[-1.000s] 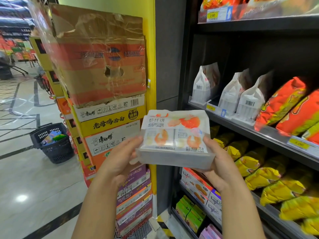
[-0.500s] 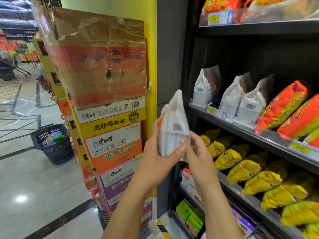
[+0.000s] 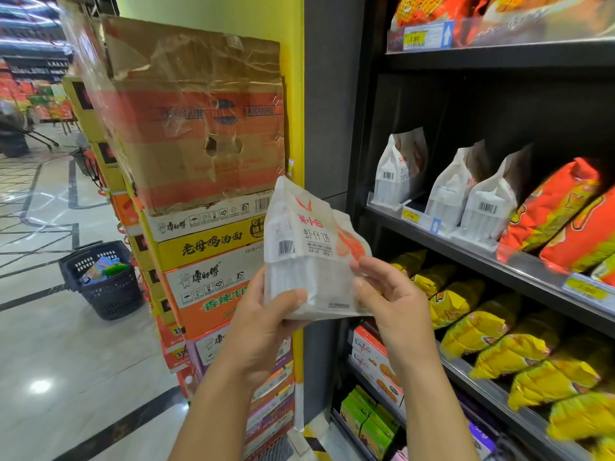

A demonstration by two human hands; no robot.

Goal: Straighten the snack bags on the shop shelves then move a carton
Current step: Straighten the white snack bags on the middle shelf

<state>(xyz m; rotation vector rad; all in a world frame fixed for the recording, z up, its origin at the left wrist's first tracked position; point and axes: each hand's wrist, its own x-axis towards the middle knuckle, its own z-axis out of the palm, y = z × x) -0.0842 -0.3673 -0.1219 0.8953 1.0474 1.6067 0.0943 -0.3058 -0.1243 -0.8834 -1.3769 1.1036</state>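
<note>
I hold a white snack bag [image 3: 309, 251] with red print and a barcode upright in front of the shelf end. My left hand [image 3: 266, 327] grips its lower left side, thumb across the front. My right hand [image 3: 389, 294] pinches its lower right edge. Three matching white bags [image 3: 399, 174] stand on the middle shelf [image 3: 466, 247] to the right, with a gap in front of the second one. A worn brown carton [image 3: 196, 128] wrapped in film tops a stack of noodle cartons [image 3: 206, 267] at the left.
Orange bags [image 3: 559, 207] fill the middle shelf's right part, yellow bags [image 3: 482, 331] the shelf below, small boxes [image 3: 372, 364] lower still. A dark shopping basket [image 3: 103, 277] with goods stands on the tiled floor at the left. A yellow pillar [image 3: 293, 61] rises behind the cartons.
A second ago I held the bag flat and sideways with its front up. I have turned it upright and now its side and front face me, a little further right.
</note>
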